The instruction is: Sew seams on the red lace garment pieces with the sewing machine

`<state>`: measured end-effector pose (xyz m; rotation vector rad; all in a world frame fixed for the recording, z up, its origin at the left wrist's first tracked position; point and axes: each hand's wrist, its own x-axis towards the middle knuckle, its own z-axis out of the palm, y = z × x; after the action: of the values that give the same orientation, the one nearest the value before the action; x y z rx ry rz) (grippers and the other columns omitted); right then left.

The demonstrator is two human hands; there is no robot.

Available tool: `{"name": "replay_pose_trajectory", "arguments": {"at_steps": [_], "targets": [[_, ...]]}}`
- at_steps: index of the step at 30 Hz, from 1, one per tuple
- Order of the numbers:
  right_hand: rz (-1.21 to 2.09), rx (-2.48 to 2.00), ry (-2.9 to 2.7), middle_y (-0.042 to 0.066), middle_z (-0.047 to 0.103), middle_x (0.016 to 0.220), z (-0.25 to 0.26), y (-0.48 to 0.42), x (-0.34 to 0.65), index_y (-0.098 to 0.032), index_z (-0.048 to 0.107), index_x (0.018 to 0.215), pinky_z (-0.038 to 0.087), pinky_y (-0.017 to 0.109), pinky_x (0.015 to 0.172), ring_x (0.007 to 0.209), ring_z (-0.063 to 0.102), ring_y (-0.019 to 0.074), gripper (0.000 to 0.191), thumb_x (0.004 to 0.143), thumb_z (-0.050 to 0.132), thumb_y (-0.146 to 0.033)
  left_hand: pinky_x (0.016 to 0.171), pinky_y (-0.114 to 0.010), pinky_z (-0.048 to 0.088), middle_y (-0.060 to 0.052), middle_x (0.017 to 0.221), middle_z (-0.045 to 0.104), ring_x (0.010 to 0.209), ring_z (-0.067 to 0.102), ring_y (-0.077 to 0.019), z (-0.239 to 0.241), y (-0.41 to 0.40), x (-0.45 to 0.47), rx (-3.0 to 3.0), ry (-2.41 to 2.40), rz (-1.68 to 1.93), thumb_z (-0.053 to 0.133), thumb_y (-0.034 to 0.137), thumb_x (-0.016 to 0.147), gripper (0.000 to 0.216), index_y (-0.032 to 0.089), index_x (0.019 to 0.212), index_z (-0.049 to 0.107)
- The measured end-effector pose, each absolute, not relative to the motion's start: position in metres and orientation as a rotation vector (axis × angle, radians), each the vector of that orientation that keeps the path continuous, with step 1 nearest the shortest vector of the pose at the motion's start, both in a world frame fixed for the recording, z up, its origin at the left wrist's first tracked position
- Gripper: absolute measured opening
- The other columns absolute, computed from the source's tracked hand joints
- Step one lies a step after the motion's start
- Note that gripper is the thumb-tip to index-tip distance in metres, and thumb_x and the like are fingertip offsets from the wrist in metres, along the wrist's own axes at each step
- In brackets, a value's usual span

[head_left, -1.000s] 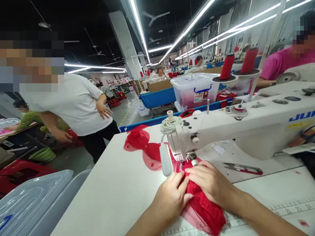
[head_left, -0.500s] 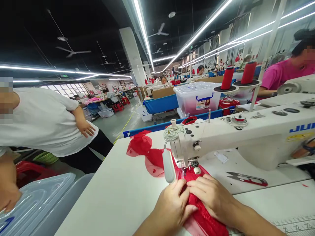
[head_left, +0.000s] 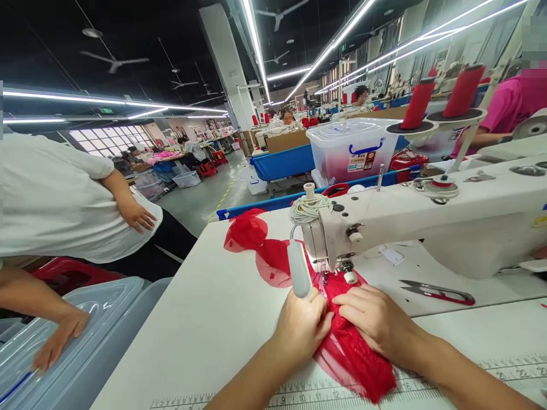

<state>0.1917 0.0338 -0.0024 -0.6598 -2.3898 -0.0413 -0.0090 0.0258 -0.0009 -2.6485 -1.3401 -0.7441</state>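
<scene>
A piece of red lace fabric runs under the needle of a white sewing machine. Its sheer part spreads over the table behind and left of the needle. My left hand grips the fabric just in front of the presser foot, fingers curled in. Beside it, my right hand presses its bent fingers onto the fabric, its thumb hidden. A small grey-white lamp hangs by the machine head, just above my left hand. Thread snips with a red handle lie right of my right hand.
A ruler strip crosses the table's front edge. Two red thread cones stand behind the machine. At left, a person in a white shirt stands near clear lidded bins. A plastic box sits beyond the table.
The view has tilted down and shifted. My left hand's fingers have curled in more, and its thumb has drawn in. The standing person's hand at left now lies farther over the bin lid.
</scene>
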Motion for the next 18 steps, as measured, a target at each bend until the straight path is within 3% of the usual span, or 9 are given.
{"name": "replay_pose_trajectory", "arguments": {"at_steps": [3,7,11,18], "targets": [[-0.025,-0.678,-2.395,0.007,0.067,0.082,-0.003,0.034,0.192,-0.017,0.061,0.078,0.041,0.030,0.068,0.074,0.055,0.0165,0.027,0.083,0.041,0.000,0.059,-0.027,0.050,-0.006,0.087,0.062,0.074,0.057,-0.0171,0.001,0.022,-0.009,-2.670,-1.222,-0.749,0.044,0.008,0.087,0.018,0.015,0.088,0.061],[-0.007,-0.683,-2.414,0.007,0.067,0.085,-0.005,0.035,0.193,-0.017,0.062,0.083,0.042,0.030,0.070,0.077,0.057,0.0170,0.028,0.083,0.041,-0.001,0.064,-0.027,0.057,-0.015,0.109,0.065,0.082,0.064,-0.0174,-0.004,0.018,-0.010,-2.622,-1.037,-0.702,0.036,0.007,0.094,0.028,0.006,0.113,0.057],[-0.015,-0.684,-2.407,0.008,0.069,0.089,-0.006,0.035,0.193,-0.018,0.062,0.082,0.043,0.030,0.071,0.079,0.058,0.0175,0.028,0.082,0.040,0.000,0.068,-0.031,0.059,-0.019,0.109,0.068,0.082,0.067,-0.0203,-0.011,0.017,-0.013,-2.474,-0.883,-0.621,0.040,0.005,0.093,0.026,0.003,0.108,0.061],[-0.084,-0.734,-2.408,0.008,0.070,0.088,-0.007,0.034,0.190,-0.019,0.064,0.083,0.046,0.031,0.073,0.080,0.060,0.0183,0.031,0.079,0.039,0.000,0.063,-0.031,0.060,-0.016,0.100,0.072,0.076,0.069,-0.0205,-0.011,0.019,-0.014,-2.333,-0.839,-0.606,0.036,0.005,0.094,0.030,0.005,0.102,0.066]]}}
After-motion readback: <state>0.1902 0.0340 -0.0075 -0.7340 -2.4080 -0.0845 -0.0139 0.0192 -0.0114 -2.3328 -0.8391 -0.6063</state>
